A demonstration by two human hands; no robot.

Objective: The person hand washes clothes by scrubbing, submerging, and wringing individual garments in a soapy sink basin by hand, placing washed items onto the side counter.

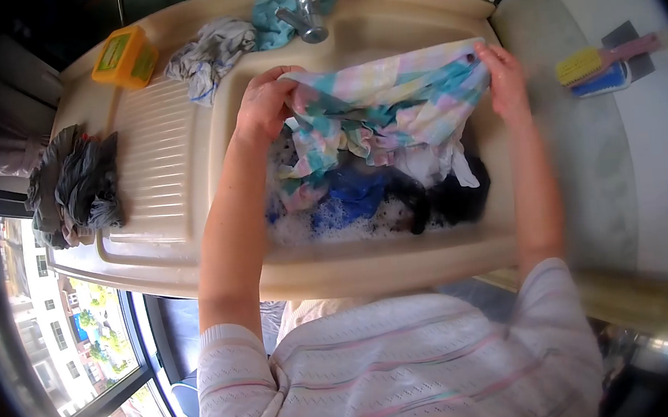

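Observation:
A wet pastel checked garment [387, 95] in teal, pink, yellow and white is stretched between my two hands above the sink basin [371, 257]. My left hand [266, 102] grips its left end, the fingers wrapped round the cloth. At the other end my right hand [503, 76] pinches the upper right corner. The lower folds hang down into the basin. Below lie a blue cloth [357, 194], a black cloth [461, 196] and a white cloth [426, 163] among soap suds [303, 223]. The garment hides part of the basin.
A chrome faucet [306, 18] stands at the back, beside a teal cloth [272, 23] and a grey-white cloth [210, 51]. The ribbed washboard [148, 158] carries dark clothes [78, 185] and a yellow container [125, 58]. Brushes [594, 67] hang on the right wall.

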